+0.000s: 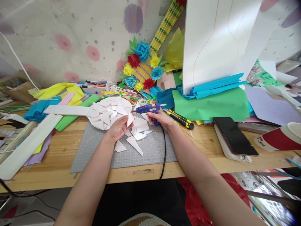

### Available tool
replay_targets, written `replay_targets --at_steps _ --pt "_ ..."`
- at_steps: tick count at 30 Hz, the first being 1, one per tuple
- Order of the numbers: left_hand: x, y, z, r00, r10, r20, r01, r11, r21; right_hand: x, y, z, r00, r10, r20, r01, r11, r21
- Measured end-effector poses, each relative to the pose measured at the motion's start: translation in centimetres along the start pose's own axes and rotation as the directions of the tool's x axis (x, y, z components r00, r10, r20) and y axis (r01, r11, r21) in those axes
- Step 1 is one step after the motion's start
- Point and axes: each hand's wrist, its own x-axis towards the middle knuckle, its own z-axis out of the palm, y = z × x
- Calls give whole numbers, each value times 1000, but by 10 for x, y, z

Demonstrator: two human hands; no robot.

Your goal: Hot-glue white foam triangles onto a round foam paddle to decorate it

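My right hand [160,117] is wrapped round the handle of a blue hot glue gun [148,108], its nozzle pointing left. Between the fingertips of my left hand [118,128] is a small white foam board piece [130,119], close to the nozzle; I cannot tell whether they touch. Just left of it lies a white guitar-like shape [105,114] with many angular white pieces layered over its body and a long flat neck [67,110]. Loose white offcuts [134,145] are scattered on the grey cutting mat [94,153] below my hands.
A yellow-and-black utility knife [181,119] lies right of the glue gun. Further right are a phone [235,135] and a paper cup [279,137]. A yellow paper guitar [144,70] with paper flowers leans at the back, beside a white board [211,40]. The gun's black cord [164,150] crosses the table edge.
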Motion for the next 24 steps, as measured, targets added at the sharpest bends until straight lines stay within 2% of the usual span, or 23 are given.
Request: replay_targets --at_steps 6,9,11,13,16,18,20,22,24 --pt "-2 2 3 998 25 -54 -27 999 -29 -2 0 -2 999 4 34 -4 1000 5" --pt "-5 13 3 988 102 -117 -107 994 -33 -1 1 -4 999 -6 49 3 999 54" --pt "-5 27 0 961 222 -167 -229 973 -20 -1 1 -5 999 -9 37 5 995 101" --pt "-3 42 -5 911 357 -205 -356 933 46 0 -1 -5 1000 -8 13 6 990 139" --pt "5 64 -11 845 498 -193 -433 850 298 0 -3 -5 1000 -3 -3 4 987 162" --pt "11 75 -13 819 558 -131 -405 726 556 1 -4 -4 1000 -3 -9 4 987 163" --pt "16 82 -14 824 566 -28 -317 501 806 1 -5 -4 1000 -5 -15 7 987 161" --pt "21 86 -14 860 500 98 -238 224 945 1 -5 -4 1000 -8 -20 11 987 159" --pt "25 87 -16 899 388 203 -219 -2 976 2 -4 -4 1000 -6 -21 10 988 157"
